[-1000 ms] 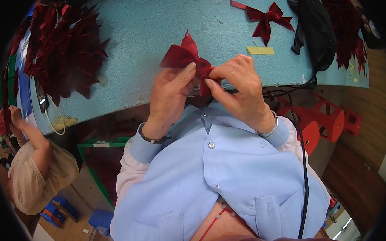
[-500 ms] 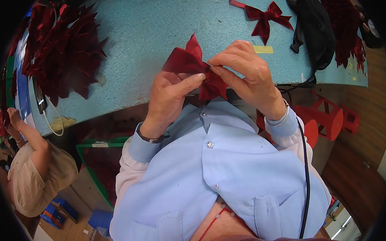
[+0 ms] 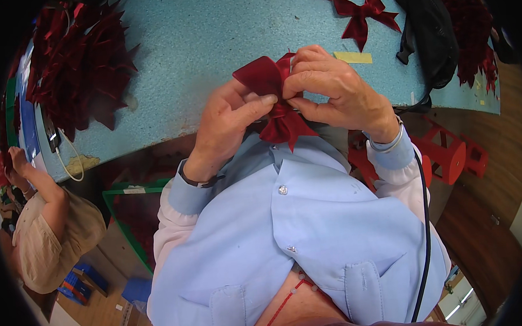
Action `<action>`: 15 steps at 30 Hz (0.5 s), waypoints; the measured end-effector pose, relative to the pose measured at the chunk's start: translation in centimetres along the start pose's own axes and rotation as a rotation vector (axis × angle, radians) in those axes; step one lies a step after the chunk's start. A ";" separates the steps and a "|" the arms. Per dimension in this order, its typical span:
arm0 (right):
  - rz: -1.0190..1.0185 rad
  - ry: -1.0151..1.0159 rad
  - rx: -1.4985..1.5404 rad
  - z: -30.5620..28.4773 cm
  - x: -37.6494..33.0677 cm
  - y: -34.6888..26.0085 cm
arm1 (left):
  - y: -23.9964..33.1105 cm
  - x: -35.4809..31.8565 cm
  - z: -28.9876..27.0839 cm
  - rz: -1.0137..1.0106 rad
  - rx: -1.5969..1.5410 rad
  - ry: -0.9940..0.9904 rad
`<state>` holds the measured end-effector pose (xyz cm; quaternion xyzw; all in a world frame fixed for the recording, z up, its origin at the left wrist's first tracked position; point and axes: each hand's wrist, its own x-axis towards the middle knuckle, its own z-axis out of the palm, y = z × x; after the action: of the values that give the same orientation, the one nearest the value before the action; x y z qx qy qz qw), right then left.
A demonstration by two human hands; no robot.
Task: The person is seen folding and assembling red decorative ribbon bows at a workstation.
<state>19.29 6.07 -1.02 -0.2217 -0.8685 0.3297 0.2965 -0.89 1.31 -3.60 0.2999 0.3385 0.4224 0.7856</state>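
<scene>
Between my hands, just off the table's near edge, is a dark red velvet bow (image 3: 261, 75) with its pointed tails hanging toward me. My left hand (image 3: 227, 121) is closed on the bow's left side, its thumb pressed near the centre knot. From the right, my right hand (image 3: 333, 90) pinches the bow at its middle with thumb and forefinger, the other fingers curled. The fingers cover part of the knot and the right loop. A finished-looking red bow (image 3: 365, 20) lies flat on the table at the far right.
A large heap of red ribbon pieces (image 3: 76, 66) covers the left of the blue table (image 3: 197, 32). A yellow strip (image 3: 353, 57) and a black bag (image 3: 430, 39) lie at right. Below stand a green-rimmed bin (image 3: 124, 221) and red stools (image 3: 447, 155). A co-worker (image 3: 54, 230) sits at left.
Both hands have turned the bow slightly, and its tails now hang lower. My right hand has shifted a little right, its fingers curling further over the bow's right side.
</scene>
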 end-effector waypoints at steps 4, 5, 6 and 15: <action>-0.036 0.026 -0.058 0.7 -0.7 1.1 | -0.5 0.9 -0.2 -0.008 0.112 -0.049; -0.044 0.052 -0.075 0.9 -0.8 1.3 | -0.6 1.1 -0.1 0.018 0.133 -0.075; -0.053 0.078 -0.093 1.0 -0.9 1.5 | -0.7 1.2 -0.1 0.044 0.154 -0.102; 0.000 0.008 0.015 0.5 -0.8 2.7 | -0.5 2.0 -1.1 -0.036 0.166 -0.083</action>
<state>20.06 7.28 -3.49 -0.2207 -0.8648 0.3354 0.3016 -0.74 3.06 -5.20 0.3751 0.3449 0.3657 0.7789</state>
